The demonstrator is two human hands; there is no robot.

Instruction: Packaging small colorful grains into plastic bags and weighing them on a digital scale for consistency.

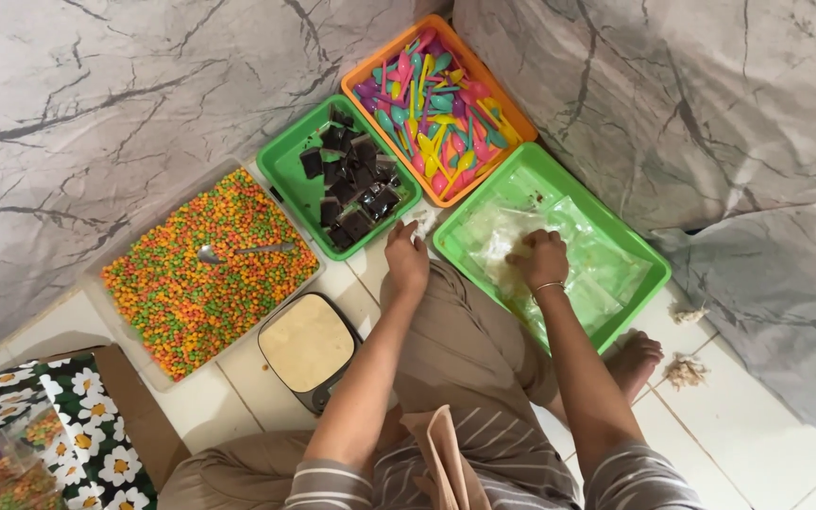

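My right hand [540,260] rests fingers-down on a pile of clear plastic bags [597,274] inside a large green tray [644,260]. Whether it grips a bag is unclear. My left hand [406,257] lies on the floor next to a small piece of clear plastic [424,225], just below a smaller green tray [285,170] holding dark square packets [356,184]. Its fingers are curled. My knee and trousers [465,349] sit between both arms.
An orange tray [512,109] of colourful plastic spoons stands at the top. A clear tub [125,340] of orange, green and yellow pellets with a metal spoon [238,251] lies left. A kitchen scale [309,345] sits beside my left forearm. A flowered cloth [77,425] covers the lower-left corner.
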